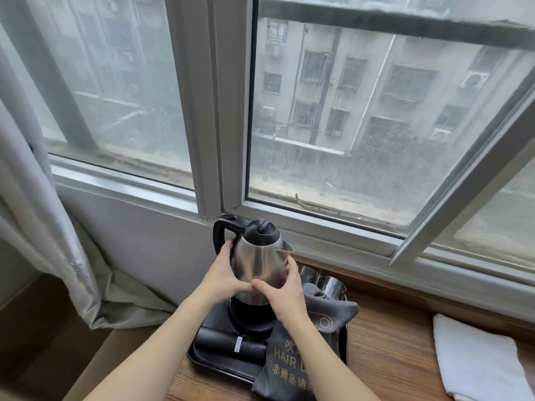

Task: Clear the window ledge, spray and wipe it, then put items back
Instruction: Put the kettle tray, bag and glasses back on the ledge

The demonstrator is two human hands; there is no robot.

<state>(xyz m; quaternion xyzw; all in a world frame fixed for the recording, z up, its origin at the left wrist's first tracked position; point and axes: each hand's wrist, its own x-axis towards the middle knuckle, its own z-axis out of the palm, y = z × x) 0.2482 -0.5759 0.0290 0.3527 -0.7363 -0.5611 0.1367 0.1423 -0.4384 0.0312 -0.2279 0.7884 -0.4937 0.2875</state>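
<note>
Setting: most likely a hotel guest room, upper floor. Evidence: black tray [220, 364] on a wooden ledge [390, 351] under a sliding window [333, 125], carrying an electric kettle [260, 256], glasses [330, 285] and a grey pouch [292, 360] printed "HAIR D…" in gold. Folded white towel [474, 360] beside it, curtain [37, 215] at left, apartment blocks [376, 82] outside.

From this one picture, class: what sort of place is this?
Probably a hotel room: a tray holds a kettle, steel cups and a grey bag marked HAIR, beside a folded white towel.
</note>
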